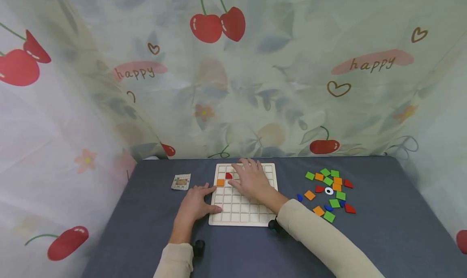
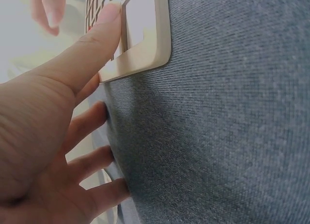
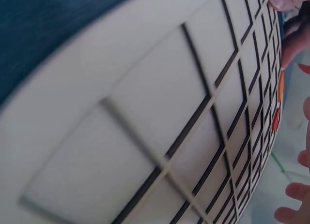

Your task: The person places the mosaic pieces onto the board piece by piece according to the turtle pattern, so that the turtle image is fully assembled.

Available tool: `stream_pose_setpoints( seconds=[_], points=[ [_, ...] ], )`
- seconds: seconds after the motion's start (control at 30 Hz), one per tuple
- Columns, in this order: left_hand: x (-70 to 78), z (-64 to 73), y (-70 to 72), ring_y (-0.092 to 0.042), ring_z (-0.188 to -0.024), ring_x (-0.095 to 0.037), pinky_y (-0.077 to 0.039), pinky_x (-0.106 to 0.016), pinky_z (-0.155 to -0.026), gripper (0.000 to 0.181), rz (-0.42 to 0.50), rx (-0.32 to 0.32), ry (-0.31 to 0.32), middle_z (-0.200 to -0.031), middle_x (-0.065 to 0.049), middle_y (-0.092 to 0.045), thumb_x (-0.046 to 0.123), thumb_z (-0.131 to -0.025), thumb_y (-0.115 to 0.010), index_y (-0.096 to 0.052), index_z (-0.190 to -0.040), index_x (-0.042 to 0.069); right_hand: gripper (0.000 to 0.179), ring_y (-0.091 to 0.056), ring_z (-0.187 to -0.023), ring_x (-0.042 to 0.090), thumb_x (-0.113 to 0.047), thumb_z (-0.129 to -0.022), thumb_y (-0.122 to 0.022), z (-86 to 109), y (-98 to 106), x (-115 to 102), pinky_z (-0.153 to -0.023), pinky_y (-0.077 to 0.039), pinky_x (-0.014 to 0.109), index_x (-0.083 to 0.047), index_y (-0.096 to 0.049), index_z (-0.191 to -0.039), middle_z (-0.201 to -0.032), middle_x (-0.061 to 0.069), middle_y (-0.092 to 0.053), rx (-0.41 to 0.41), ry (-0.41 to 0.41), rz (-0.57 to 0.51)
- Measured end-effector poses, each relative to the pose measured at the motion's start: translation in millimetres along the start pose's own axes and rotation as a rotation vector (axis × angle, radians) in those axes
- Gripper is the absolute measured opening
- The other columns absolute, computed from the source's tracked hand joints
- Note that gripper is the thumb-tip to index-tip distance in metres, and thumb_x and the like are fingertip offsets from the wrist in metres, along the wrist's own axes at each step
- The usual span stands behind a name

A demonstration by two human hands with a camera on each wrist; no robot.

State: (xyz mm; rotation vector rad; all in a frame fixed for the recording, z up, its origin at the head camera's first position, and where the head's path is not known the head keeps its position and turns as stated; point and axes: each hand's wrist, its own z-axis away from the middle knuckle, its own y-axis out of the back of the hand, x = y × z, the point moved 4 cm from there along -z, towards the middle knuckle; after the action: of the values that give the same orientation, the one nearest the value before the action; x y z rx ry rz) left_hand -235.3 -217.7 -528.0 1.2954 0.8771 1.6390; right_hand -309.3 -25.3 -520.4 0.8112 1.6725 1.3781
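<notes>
A pale wooden grid board (image 1: pixel 235 208) lies on the dark table. Near its upper left, an orange square (image 1: pixel 220 182) and a red quarter-round piece (image 1: pixel 228 176) sit in cells. My left hand (image 1: pixel 195 203) steadies the board's left edge. Its thumb (image 2: pixel 99 33) rests on top of a corner, while the other fingers spread down beside the edge. Over the board's upper middle is my right hand (image 1: pixel 251 180), fingers spread and fairly straight. No piece shows in its fingers, and part of the grid is hidden beneath it.
Right of the board lie scattered green squares (image 1: pixel 329 217), orange squares (image 1: pixel 309 195), red pieces (image 1: pixel 350 208), blue pieces (image 1: pixel 328 208) and a white ring (image 1: pixel 329 191). A small picture card (image 1: pixel 181 182) lies to the left. Patterned cloth (image 1: pixel 233 107) hangs behind the table.
</notes>
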Motion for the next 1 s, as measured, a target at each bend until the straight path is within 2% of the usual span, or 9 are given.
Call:
stream_pose_setpoints(
  seconds=[0.1, 0.23, 0.37, 0.53, 0.73, 1.0],
  points=[
    [0.0, -0.6, -0.4, -0.033, -0.152, -0.047, -0.033, -0.065, -0.119, 0.085, 0.000, -0.004, 0.003, -0.159, -0.010, -0.047, 0.049, -0.071, -0.091, -0.058, -0.146, 0.025, 0.071, -0.027, -0.154, 0.040, -0.066, -0.098, -0.049, 9.3, 1.5, 5.3, -0.124, -0.020, 0.067, -0.027, -0.040, -0.157, -0.165, 0.011, -0.032, -0.011, 0.034, 0.003],
    [-0.1, -1.3, -1.5, -0.032, -0.152, -0.046, -0.033, -0.065, -0.119, 0.085, 0.002, -0.006, 0.004, -0.160, -0.009, -0.046, 0.049, -0.071, -0.091, -0.058, -0.146, 0.025, 0.077, -0.015, -0.158, 0.044, -0.070, -0.098, -0.046, 22.5, 4.1, 12.5, -0.124, -0.013, 0.070, -0.026, -0.035, -0.160, -0.171, 0.012, -0.021, -0.033, 0.067, 0.029],
    [0.0, -1.4, -2.5, -0.032, -0.152, -0.046, -0.032, -0.065, -0.119, 0.085, 0.006, -0.009, 0.000, -0.160, -0.009, -0.046, 0.050, -0.072, -0.090, -0.058, -0.147, 0.026, 0.082, -0.010, -0.160, 0.042, -0.074, -0.097, -0.040, 34.6, 8.1, 21.6, -0.125, -0.011, 0.069, -0.027, -0.028, -0.163, -0.173, 0.011, -0.013, -0.048, 0.084, 0.080],
    [0.0, -0.8, -2.0, -0.032, -0.152, -0.046, -0.032, -0.065, -0.120, 0.085, 0.012, -0.008, -0.001, -0.160, -0.010, -0.046, 0.049, -0.072, -0.090, -0.057, -0.147, 0.025, 0.082, -0.007, -0.160, 0.042, -0.074, -0.097, -0.041, 47.7, 14.2, 36.2, -0.125, -0.010, 0.070, -0.026, -0.028, -0.163, -0.173, 0.012, -0.013, -0.025, 0.088, 0.059],
    [0.4, -0.9, -0.2, -0.033, -0.152, -0.046, -0.032, -0.064, -0.120, 0.085, 0.020, 0.002, -0.007, -0.160, -0.010, -0.046, 0.047, -0.071, -0.091, -0.058, -0.146, 0.025, 0.081, -0.008, -0.160, 0.042, -0.071, -0.097, -0.046, 62.2, 19.0, 58.5, -0.125, -0.008, 0.071, -0.025, -0.032, -0.162, -0.173, 0.012, -0.015, 0.016, 0.063, 0.014],
    [0.2, -0.6, -1.4, -0.034, -0.151, -0.046, -0.032, -0.064, -0.120, 0.085, 0.018, 0.010, -0.009, -0.159, -0.010, -0.047, 0.047, -0.070, -0.092, -0.059, -0.145, 0.025, 0.080, -0.020, -0.156, 0.045, -0.067, -0.095, -0.055, 90.0, 13.4, 95.8, -0.123, -0.013, 0.072, -0.021, -0.039, -0.159, -0.170, 0.016, -0.024, 0.064, 0.024, 0.017]
  ],
)
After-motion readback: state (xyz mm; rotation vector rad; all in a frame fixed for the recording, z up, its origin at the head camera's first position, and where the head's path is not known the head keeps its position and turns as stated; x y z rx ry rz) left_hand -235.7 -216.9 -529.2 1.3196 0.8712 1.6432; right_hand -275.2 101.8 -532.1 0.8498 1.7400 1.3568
